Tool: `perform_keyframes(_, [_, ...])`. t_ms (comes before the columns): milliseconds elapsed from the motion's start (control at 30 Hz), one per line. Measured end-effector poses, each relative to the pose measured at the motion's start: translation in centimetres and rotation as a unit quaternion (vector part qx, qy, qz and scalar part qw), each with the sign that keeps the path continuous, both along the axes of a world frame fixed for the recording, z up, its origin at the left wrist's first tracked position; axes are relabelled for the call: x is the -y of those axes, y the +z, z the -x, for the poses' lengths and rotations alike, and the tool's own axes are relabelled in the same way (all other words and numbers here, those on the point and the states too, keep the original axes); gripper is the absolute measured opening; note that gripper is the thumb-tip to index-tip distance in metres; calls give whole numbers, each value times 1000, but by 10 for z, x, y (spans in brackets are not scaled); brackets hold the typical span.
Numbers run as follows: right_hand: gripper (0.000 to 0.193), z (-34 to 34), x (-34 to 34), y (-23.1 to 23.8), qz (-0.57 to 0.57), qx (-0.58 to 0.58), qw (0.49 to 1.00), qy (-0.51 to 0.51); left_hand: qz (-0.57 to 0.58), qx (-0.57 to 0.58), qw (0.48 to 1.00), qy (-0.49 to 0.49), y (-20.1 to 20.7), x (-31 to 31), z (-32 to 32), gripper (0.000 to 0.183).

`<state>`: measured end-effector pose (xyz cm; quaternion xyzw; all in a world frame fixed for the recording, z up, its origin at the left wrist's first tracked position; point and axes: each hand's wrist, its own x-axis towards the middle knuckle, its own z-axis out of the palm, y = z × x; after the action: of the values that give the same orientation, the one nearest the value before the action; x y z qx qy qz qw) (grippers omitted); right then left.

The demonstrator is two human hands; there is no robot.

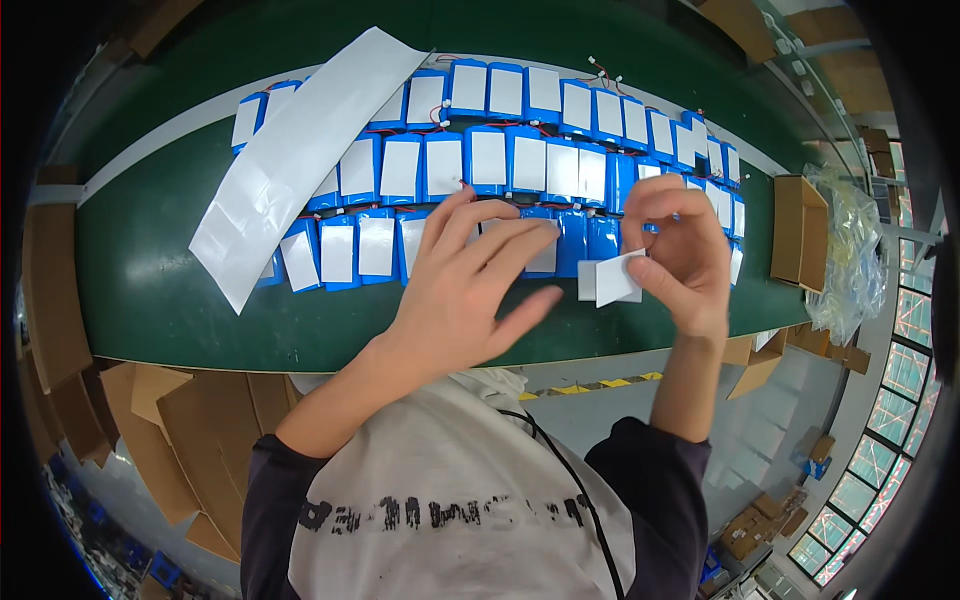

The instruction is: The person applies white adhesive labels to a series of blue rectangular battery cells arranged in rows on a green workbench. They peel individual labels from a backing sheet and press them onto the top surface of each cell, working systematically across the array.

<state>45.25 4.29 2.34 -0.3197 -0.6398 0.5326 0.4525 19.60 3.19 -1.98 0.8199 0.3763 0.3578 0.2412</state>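
Observation:
Three rows of blue battery packs (571, 243) lie on the green table, most with a white rectangular pad on top and thin red wires with white plugs. My left hand (470, 270) rests palm down over the nearest row, fingers spread, covering some packs. Between thumb and fingers of my right hand (685, 250) is a white rectangular pad (612, 280), held just in front of the nearest row. Another pale piece shows behind that pad. A few blue packs near my right hand show no white pad. Across the left ends of the rows lies a long white sheet (310, 150).
The green table (150, 290) has its front edge close to my body. An open cardboard box (800, 232) and clear plastic bags (848, 250) stand at its right end. Larger cardboard boxes (190, 430) sit below the table at left.

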Motion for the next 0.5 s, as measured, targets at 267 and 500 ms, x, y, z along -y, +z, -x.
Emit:
perform_keyframes(267, [45, 14, 28, -48, -73, 11, 985, -159, 201, 148, 968, -10, 0, 5, -6, 28])
perform_keyframes(500, [46, 2, 12, 2, -207, 329, 913, -123, 44, 37, 995, -76, -2, 20, 8, 36])
